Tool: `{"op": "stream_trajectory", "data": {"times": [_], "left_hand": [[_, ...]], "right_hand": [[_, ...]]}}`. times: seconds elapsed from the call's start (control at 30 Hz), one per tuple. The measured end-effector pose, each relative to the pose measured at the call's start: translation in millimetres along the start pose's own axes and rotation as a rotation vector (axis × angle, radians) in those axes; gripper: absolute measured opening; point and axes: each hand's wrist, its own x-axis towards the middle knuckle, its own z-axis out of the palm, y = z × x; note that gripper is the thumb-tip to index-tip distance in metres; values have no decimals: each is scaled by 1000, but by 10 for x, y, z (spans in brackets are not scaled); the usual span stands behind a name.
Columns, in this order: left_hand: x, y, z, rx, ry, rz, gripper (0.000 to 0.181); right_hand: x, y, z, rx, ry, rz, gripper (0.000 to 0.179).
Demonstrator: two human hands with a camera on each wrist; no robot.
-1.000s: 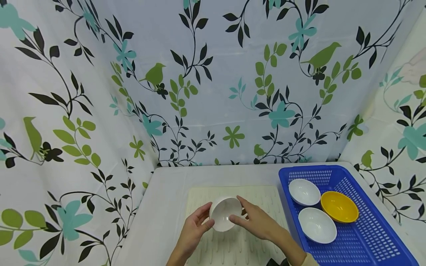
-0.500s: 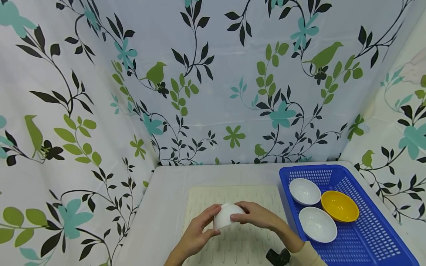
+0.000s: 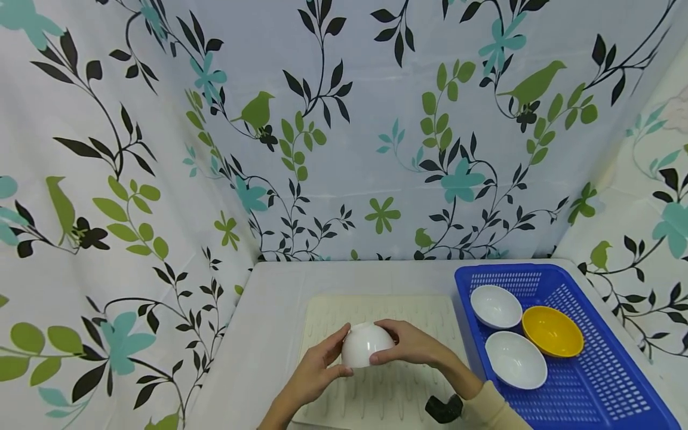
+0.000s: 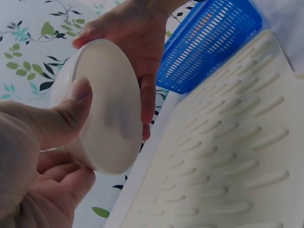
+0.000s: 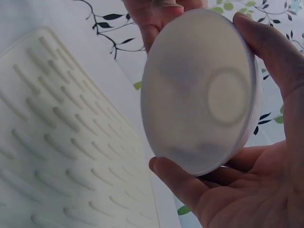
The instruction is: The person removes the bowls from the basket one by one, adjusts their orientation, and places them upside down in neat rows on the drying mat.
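Observation:
A small white bowl (image 3: 368,345) is held over the cream ridged mat (image 3: 387,397), its mouth turned downward and its rounded outside facing up in the head view. My left hand (image 3: 317,367) grips its left side, thumb low near the rim and fingers behind. On the opposite side my right hand (image 3: 414,345) pinches it between thumb and fingers. Looking from below, the left wrist view shows the bowl's smooth inside (image 4: 114,114). In the right wrist view, the bowl's round base ring (image 5: 228,96) shows faintly within.
At the right stands a blue perforated basket (image 3: 586,403). Inside it lie two white bowls, one toward the back (image 3: 495,306) and one nearer (image 3: 516,360), beside a yellow bowl (image 3: 552,331). Patterned curtains (image 3: 344,179) enclose the white table (image 3: 258,334).
The bowl has been tipped over between my hands: its inside faced the head camera a second ago, and now its outside does. The head view has shifted slightly.

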Motion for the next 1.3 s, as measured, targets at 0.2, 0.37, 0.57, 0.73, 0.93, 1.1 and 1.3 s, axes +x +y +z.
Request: {"op": "stream_trajectory", "data": {"times": [0.2,0.37,0.57,0.73,0.93,1.1,1.3], "left_hand": [[-12,-97,-92,-107,9,-117,83],[-20,-162,-188,-114,-4,-147,86],[7,-314,-248,-92,60,-191,92],[45,-551,-265,-56,135,-179,89],[87,-835,-254,-22,164,-174,88],[148,-948,-282,26,221,-157,88],[240,-1015,-318,144,276,-168,85]], "right_hand": [[93,5,69,-14,61,-5,88],[225,40,167,-62,97,-26,92],[428,130,279,-150,119,-29,100],[648,213,321,-212,103,-50,104],[884,447,379,-266,84,-61,106],[1038,544,414,-352,135,-106,108],[1154,566,419,-404,154,-126,112]]}}
